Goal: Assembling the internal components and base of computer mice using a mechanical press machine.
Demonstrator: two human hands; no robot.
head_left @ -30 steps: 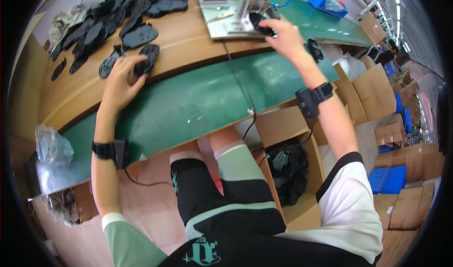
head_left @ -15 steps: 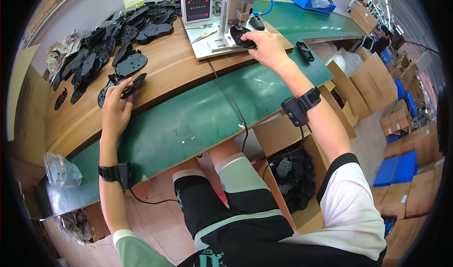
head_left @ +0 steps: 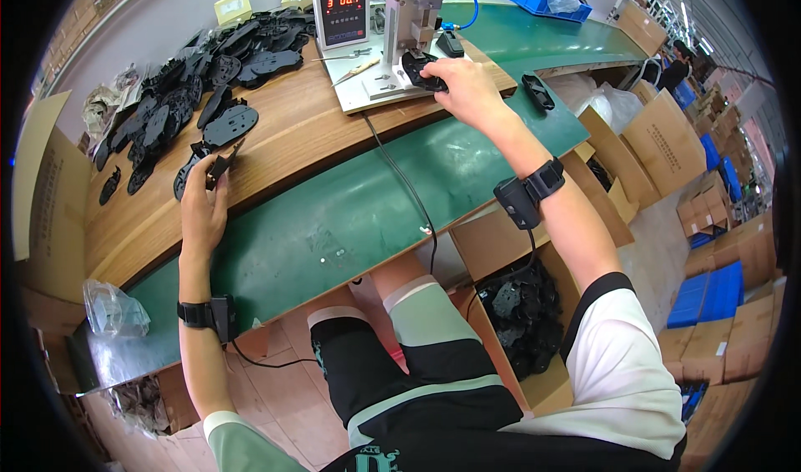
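My right hand (head_left: 467,88) grips the near edge of a black plastic part (head_left: 416,69), which sits under the head of a metal press (head_left: 415,25) on a pale base plate (head_left: 360,97). On the left, my left hand (head_left: 203,201) pinches another black plastic piece (head_left: 220,168), held tilted on edge above the wooden board (head_left: 284,126). Close beyond that hand lies a flat black plate with holes (head_left: 230,126). Behind it spreads a heap of similar black plastic parts (head_left: 158,109).
A controller box with a red display (head_left: 342,9) stands beside the press. Tweezers (head_left: 357,72) lie on its base. A black cable (head_left: 400,168) crosses the green bench (head_left: 334,213). One black shell (head_left: 538,93) rests at right; an open carton (head_left: 492,330) of black parts stands below.
My left hand has lifted and turned the black piece more upright. My right hand stays at the press with its part, and the controller's display reading has changed.
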